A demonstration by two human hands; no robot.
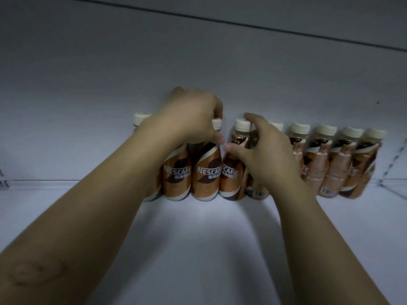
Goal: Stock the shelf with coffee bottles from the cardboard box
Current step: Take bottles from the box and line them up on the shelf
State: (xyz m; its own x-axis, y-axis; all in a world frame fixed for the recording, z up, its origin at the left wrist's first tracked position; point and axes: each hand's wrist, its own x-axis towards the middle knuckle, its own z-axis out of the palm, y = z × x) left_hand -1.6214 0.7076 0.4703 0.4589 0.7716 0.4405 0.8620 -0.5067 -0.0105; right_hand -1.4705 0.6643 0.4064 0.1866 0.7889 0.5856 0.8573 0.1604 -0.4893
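With the left hand [193, 115] clasping the neck of one Nescafé bottle [208, 170] and the right hand [264, 155] loosely spread beside its neighbour [233, 172], these shelf-back [198, 238] bottles look rigid, liquid-heavy, slick-sleeved: best grasped below the cap.

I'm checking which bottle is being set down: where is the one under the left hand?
In the head view, that bottle stands left of centre in the row at the back of the shelf, between two neighbouring bottles, the left hand over its cap.
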